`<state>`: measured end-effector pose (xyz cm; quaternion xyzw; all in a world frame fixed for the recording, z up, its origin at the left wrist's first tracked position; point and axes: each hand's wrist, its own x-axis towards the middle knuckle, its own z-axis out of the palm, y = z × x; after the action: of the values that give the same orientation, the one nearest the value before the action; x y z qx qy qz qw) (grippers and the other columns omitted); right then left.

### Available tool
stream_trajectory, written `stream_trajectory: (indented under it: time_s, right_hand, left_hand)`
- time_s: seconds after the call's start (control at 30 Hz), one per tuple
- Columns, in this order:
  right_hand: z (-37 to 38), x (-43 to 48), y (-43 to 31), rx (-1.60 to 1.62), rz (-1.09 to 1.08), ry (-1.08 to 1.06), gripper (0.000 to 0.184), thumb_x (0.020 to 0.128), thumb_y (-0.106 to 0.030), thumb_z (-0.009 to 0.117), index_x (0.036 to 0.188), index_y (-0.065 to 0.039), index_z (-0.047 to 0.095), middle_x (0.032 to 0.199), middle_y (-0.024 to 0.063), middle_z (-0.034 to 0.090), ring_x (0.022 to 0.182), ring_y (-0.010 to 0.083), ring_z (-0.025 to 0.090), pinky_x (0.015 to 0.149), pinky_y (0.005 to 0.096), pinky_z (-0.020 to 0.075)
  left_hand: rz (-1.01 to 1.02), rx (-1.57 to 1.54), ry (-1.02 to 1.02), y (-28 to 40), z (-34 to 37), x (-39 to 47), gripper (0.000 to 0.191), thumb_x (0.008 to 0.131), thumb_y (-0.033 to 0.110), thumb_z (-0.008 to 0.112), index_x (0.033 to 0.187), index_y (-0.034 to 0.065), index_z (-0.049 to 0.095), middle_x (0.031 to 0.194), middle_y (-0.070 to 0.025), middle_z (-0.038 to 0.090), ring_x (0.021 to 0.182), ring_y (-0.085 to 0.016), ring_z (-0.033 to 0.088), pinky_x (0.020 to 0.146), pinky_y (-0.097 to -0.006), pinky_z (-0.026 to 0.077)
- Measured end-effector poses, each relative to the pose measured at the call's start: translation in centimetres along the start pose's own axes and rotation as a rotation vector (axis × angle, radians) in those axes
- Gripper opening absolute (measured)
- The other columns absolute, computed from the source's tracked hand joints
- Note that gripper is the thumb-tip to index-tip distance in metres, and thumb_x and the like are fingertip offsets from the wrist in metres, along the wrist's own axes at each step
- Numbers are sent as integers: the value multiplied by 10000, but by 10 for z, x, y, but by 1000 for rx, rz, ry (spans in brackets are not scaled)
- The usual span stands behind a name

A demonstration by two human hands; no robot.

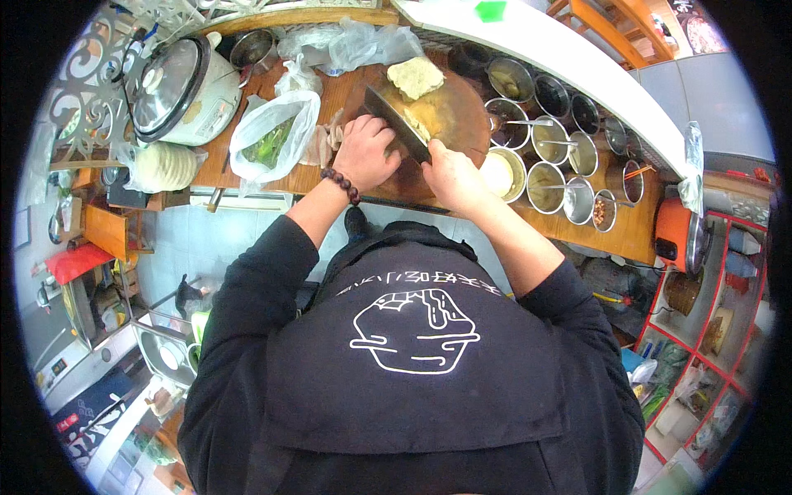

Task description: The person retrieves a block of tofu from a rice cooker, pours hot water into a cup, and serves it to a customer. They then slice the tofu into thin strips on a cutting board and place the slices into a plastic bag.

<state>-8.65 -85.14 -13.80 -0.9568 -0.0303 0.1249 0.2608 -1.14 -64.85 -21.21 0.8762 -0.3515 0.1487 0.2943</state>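
Note:
My right hand (455,176) is closed around the handle of a cleaver (399,127), whose dark blade lies slantwise over a round wooden chopping block (461,111). My left hand (369,151), with a beaded bracelet at the wrist, has its fingers curled close to the left side of the blade; whatever may lie under them is hidden. Pale yellow cut strips (417,125) lie along the blade's right side. A larger pale yellow, rough-edged slab of food (415,78) rests at the block's far edge. Thin pinkish slices (320,145) lie left of my left hand.
A plastic bag of green vegetables (272,141) stands left, near a large lidded cooker (185,90) and bagged round pale wrappers (166,166). Several metal containers (549,139), some with spoons, stand right of the block. A pot of pale yellow contents (502,175) sits near my right hand.

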Motion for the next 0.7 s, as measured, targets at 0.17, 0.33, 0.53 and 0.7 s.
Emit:
stream_trajectory:
  time_s: [0.17,0.33,0.53,0.7]
  right_hand:
    - [-22,-7,-12,-76,26,-25,217,998,-187,617,1071,7,554,924,304,730,913,501,720,813,595,569]
    - [-46,-20,-29,-136,65,-164,194,998,-162,601,1064,17,565,923,317,729,910,504,723,851,597,568]
    - [5,4,-7,-1,-16,1,199,999,-165,597,1057,23,568,904,323,722,899,510,716,828,588,576]
    - [-45,-16,-30,-80,-26,-83,209,989,-165,620,1055,26,564,900,317,721,895,515,712,820,588,574]
  left_hand:
    - [-35,74,-36,1,-4,-7,270,754,225,790,950,53,719,1050,-119,671,1099,-350,604,951,-478,477]
    - [-27,31,37,-5,7,-15,273,740,207,795,948,51,713,1055,-129,659,1067,-362,597,937,-475,484]
    - [-1,-9,63,-6,9,-15,227,752,221,790,911,73,727,1019,-108,659,1040,-339,593,923,-460,476]
    - [11,-17,121,-8,11,-19,259,724,177,790,929,45,704,1013,-131,648,1024,-375,592,890,-489,491]
